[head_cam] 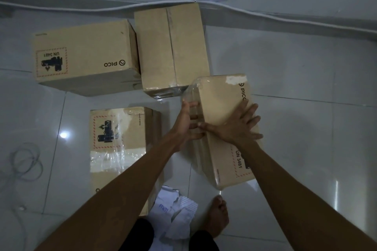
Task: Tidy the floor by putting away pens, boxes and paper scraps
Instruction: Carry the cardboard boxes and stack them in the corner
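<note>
I note taped carton (171, 47) just beside film-wrapped PICO box (222, 104); left hand (185, 124) grips its side; right hand (236, 126) flat atop.

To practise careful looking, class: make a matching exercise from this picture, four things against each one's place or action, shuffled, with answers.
1 left hand
2 right hand
3 torn paper
4 coiled cable

A lies by the bare foot
B grips the side of a box
C lies far left on the floor
D rests flat on that box's top

Pairs: 1-B, 2-D, 3-A, 4-C
</note>
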A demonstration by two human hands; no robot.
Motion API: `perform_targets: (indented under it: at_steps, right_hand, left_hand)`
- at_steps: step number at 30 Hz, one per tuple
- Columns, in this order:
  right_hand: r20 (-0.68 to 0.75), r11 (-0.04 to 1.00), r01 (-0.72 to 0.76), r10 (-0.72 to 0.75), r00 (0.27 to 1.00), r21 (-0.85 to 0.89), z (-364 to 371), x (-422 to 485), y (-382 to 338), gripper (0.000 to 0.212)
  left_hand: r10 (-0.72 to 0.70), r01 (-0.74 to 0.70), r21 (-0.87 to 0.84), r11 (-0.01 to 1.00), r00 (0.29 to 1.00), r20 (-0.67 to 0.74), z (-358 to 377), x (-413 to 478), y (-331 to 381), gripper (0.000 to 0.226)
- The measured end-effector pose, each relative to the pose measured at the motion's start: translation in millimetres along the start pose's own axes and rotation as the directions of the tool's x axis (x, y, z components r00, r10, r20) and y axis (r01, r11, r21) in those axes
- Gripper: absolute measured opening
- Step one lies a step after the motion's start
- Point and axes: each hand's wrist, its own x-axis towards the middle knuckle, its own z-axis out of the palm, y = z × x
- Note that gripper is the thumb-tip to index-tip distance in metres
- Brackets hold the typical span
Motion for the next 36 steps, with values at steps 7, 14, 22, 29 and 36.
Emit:
perform_targets:
  at_steps: [7,14,22,29,36]
  right_hand:
    - [0.015,0.999,0.025,-0.026,1.000,0.039,-18.7,15.9,21.9,0.147]
    - [-0.104,0.987,0.127,-0.117,0.988,0.100,-20.9,31.5,62.8,0.127]
    - [-0.151,0.966,0.192,-0.166,0.974,0.175,-29.5,51.2,85.3,0.120]
    - [-0.086,0.863,0.162,-0.137,0.987,0.478,-14.0,60.7,109.2,0.104]
    - [0.099,0.664,0.008,-0.124,0.987,0.748,-25.0,4.6,115.7,0.068]
  left_hand:
    - [0.031,-0.001,0.201,0.980,0.989,-0.146,-10.8,34.2,-4.1,0.034]
    - [-0.010,0.087,0.406,0.910,0.982,-0.189,-30.0,65.3,-41.0,0.038]
    - [-0.111,0.129,0.298,0.946,0.991,-0.080,-7.9,67.8,-50.4,0.044]
    - [-0.141,0.160,0.147,0.976,0.981,-0.134,-18.1,56.6,-59.0,0.045]
    - [-0.033,0.113,0.321,0.940,0.969,-0.244,-32.6,10.7,-52.6,0.020]
